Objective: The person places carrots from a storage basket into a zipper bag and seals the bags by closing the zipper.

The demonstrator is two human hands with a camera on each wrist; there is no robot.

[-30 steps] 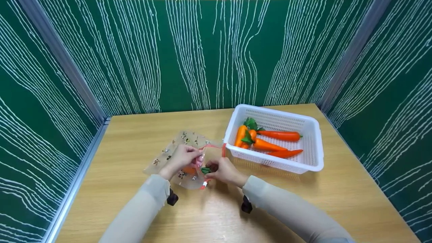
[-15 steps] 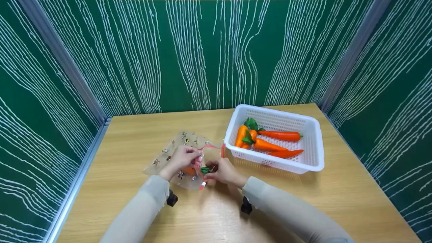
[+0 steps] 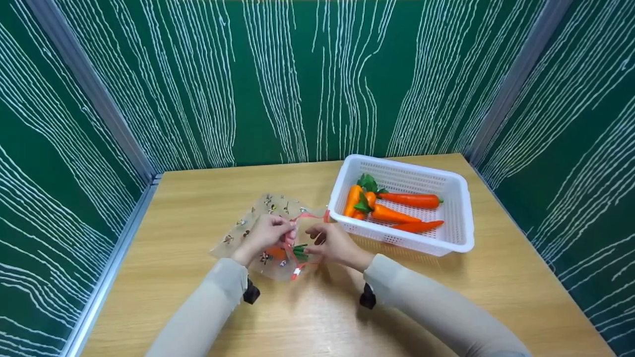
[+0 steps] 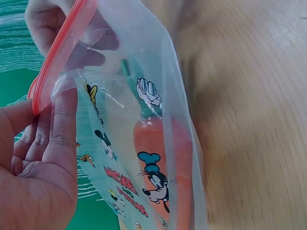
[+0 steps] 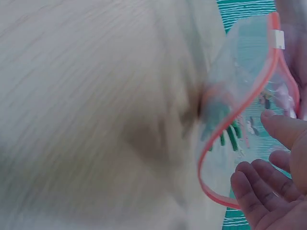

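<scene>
My left hand (image 3: 268, 232) pinches the red zip edge of a clear slider bag (image 3: 278, 206) with cartoon prints, holding its mouth apart. Inside the bag lies an orange carrot (image 4: 149, 139) with a green top, whose stalks (image 5: 230, 135) point at the opening. At the bag's mouth is my right hand (image 3: 337, 243), its thumb and fingers spread apart and holding nothing. In the right wrist view the fingertips (image 5: 245, 184) are just by the red rim. Through the film, the left wrist view shows part of the right hand (image 4: 88, 40).
A white perforated basket (image 3: 431, 243) stands at the right on the wooden table (image 3: 198, 193). It holds several orange and red carrot-like vegetables (image 3: 394, 214), some with green leaves. Green walls with white lines (image 3: 317, 89) enclose the back and sides.
My right hand has let go of the carrot's green top and drawn slightly back to the right, its fingers spreading. The left hand keeps its grip on the bag's edge.
</scene>
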